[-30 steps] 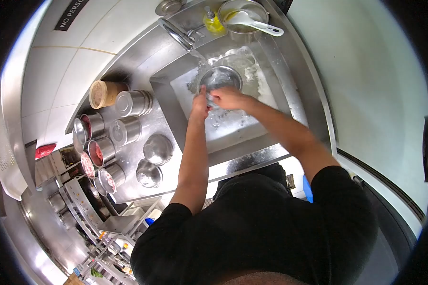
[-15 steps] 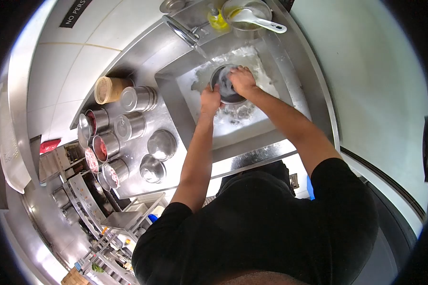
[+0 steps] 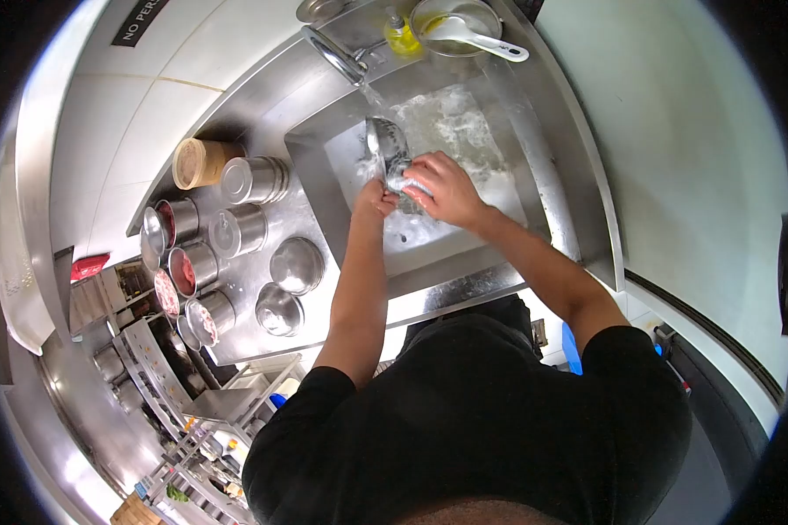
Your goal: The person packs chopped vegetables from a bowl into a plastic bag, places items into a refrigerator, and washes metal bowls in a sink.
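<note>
A round metal bowl (image 3: 392,140) is tilted on its side over the sink (image 3: 446,264), under the running tap (image 3: 334,58). My left hand (image 3: 376,199) is closed on the bowl's lower rim. In my right hand (image 3: 447,189), curled fingers hold a pale, soapy scrubber (image 3: 404,182) against the outside of the bowl, at its lower right. Water runs off the tilted rim. Foamy water lies in the sink beneath both hands.
Left of the sink stand lidded metal pots (image 3: 239,230), open pots of red meat (image 3: 191,269), two upturned bowls (image 3: 296,266) and a tan tub (image 3: 203,164). Behind are a yellow soap bottle (image 3: 401,37) and a pot with a white ladle (image 3: 477,39).
The bowl has tipped from facing up to standing on its side and moved left. My right hand has gone from inside the bowl to its outer side, lower down.
</note>
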Tool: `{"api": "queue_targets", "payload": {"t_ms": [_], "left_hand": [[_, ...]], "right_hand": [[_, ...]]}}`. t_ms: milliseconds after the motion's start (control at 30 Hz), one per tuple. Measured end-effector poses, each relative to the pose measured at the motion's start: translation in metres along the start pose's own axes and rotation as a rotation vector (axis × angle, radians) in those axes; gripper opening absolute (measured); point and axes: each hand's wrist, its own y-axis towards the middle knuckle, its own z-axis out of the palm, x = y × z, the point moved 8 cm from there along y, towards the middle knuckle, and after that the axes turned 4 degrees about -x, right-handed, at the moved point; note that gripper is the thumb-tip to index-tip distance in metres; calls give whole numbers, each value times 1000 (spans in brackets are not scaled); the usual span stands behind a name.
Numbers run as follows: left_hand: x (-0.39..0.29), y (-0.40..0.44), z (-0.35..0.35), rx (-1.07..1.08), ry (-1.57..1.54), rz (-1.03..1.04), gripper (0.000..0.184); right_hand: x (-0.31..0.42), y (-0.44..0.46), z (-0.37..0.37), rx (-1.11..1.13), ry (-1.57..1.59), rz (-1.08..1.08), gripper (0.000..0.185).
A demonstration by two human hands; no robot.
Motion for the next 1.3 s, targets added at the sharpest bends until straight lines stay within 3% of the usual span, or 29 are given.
{"api": "queue_targets", "payload": {"t_ms": [33, 133, 200, 300, 367, 400, 500, 567, 667, 767, 833, 900, 967, 1000, 1067, 1167, 1233, 1300], "left_hand": [[12, -9, 16, 157, -63, -96, 19], [50, -27, 34, 205, -335, -143, 11], [51, -46, 54, 427, -267, -258, 11], [46, -87, 81, 596, -128, -277, 15], [35, -95, 96, 726, -167, -240, 19], [31, -94, 100, 691, -217, -189, 23], [14, -62, 95, 383, -226, -48, 20], [-12, -53, 79, 86, 100, 296, 25], [-48, -29, 43, -375, 449, 676, 35], [-97, -75, 56, -449, 465, 1014, 27], [-114, -54, 53, -380, 486, 904, 23], [-121, -41, 59, -319, 411, 779, 23], [-125, -45, 78, -255, 240, 643, 28], [-124, -44, 90, -84, 82, 579, 45], [-116, -52, 93, -75, -111, 544, 46], [-92, -48, 90, -30, -363, 423, 46], [-64, -6, 75, 93, -571, 273, 42], [-47, 6, 78, 172, -536, 248, 37]], "right_hand": [[2, -5, 0, -62, 8, -50, 19], [5, 5, 7, -18, -19, -183, 26], [8, 27, 0, -80, -43, -233, 28], [-38, 72, 0, -110, 77, 57, 28], [-105, 66, 35, -1, 721, 641, 28], [-121, 51, 60, 63, 1038, 929, 29], [-122, -12, 94, -202, 1206, 1274, 34], [-98, -30, 79, -352, 1160, 1305, 35], [-88, -27, 64, -410, 1055, 1149, 36], [-85, 0, 14, -401, 696, 885, 34], [-88, 43, -33, -371, 383, 740, 35], [-92, 93, -79, -502, 137, 550, 40], [-116, 142, -98, -422, 133, 527, 46], [-118, 157, -110, -462, -70, 372, 47], [-108, 176, -120, -542, -460, 49, 51], [-105, 149, -89, -189, -45, 434, 54], [-111, 107, -36, -162, 87, 477, 53], [-101, 90, 9, -15, 83, 481, 53]]}}
